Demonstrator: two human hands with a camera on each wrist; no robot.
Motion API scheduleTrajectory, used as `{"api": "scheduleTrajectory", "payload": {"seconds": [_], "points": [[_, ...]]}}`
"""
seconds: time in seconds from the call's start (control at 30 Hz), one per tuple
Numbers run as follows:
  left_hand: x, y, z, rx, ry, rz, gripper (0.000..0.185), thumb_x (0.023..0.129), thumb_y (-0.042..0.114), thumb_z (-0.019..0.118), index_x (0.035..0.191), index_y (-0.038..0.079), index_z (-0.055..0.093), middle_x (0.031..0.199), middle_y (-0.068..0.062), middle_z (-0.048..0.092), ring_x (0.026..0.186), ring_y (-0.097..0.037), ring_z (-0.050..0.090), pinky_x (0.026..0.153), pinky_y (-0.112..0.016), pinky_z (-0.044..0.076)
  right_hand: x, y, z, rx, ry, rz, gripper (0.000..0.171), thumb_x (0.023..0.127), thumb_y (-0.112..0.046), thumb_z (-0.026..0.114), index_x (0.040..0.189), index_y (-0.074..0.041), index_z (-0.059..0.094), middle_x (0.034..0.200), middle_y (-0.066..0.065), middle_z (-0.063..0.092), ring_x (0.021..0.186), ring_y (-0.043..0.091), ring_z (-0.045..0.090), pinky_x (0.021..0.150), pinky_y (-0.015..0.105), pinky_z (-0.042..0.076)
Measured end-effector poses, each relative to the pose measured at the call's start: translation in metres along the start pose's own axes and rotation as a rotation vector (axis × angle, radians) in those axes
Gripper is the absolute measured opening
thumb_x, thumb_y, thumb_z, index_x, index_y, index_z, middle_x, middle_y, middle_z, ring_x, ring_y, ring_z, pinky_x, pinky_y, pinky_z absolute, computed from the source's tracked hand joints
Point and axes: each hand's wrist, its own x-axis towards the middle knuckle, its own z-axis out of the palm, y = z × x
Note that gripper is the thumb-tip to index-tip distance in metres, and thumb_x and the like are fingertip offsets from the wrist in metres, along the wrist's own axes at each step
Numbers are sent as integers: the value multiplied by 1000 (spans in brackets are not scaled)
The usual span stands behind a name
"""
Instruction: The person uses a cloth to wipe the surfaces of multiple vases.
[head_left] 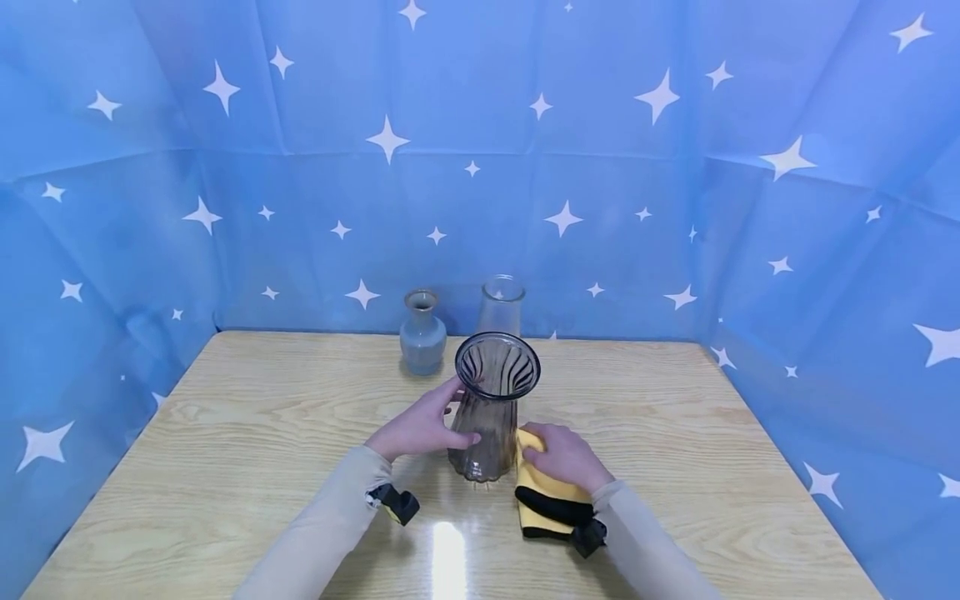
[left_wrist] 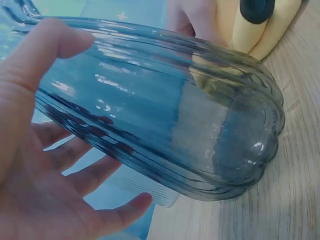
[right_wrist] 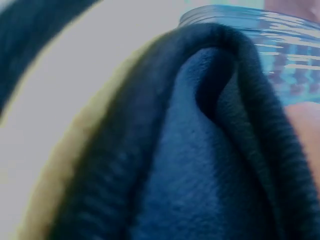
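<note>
Ribbed glass vase (head_left: 491, 408) stands upright, mouth up; left hand (head_left: 420, 429) fingers spread against it, right hand (head_left: 562, 457) pinching yellow cloth (head_left: 542, 487).

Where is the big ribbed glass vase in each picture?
Head: the vase stands mid-table, between the left hand and the right hand.
Left wrist: the vase fills the middle, beside the left hand.
Right wrist: only a strip of the vase, top right.
Shared landmark: the yellow cloth.
</note>
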Motion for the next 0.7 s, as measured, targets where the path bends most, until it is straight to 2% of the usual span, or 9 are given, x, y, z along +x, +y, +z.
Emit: {"api": "scheduleTrajectory", "payload": {"seconds": [0.07,0.17,0.33,0.5,0.7], "points": [[0,0,-1,-19,3,-10,83,77,12,78,147,15,34,141,-7,47,128,-33,45,105,-48,36,0,3,-1,57,7,2,33,88,-13,60,120,-4,65,81,1,59,65,15,48,62,34,42],[1,0,-1,-42,-10,-19,81,77,9,76,147,13,34,141,-10,47,129,-35,44,105,-46,36,0,4,-4,148,38,-12,32,90,-11,60,120,-3,64,87,2,61,66,13,50,64,32,44],[3,-1,-1,-43,-22,-32,78,77,7,74,145,11,36,143,-11,45,129,-35,44,105,-42,37,0,-4,-18,267,100,-62,32,92,-12,59,123,-4,62,97,5,64,71,13,55,68,31,47],[4,-2,-1,-32,-37,-27,77,78,6,71,146,11,35,145,-10,43,130,-33,43,106,-41,36,-1,-14,-36,365,93,-99,40,95,-14,59,133,-2,54,106,10,62,70,15,59,68,31,50],[7,-3,0,-24,-66,-7,68,79,4,67,141,7,40,138,-10,49,130,-29,44,107,-42,34,-1,-24,-57,547,120,-140,35,97,-12,58,131,-6,54,95,14,59,73,23,61,62,33,53]]}}
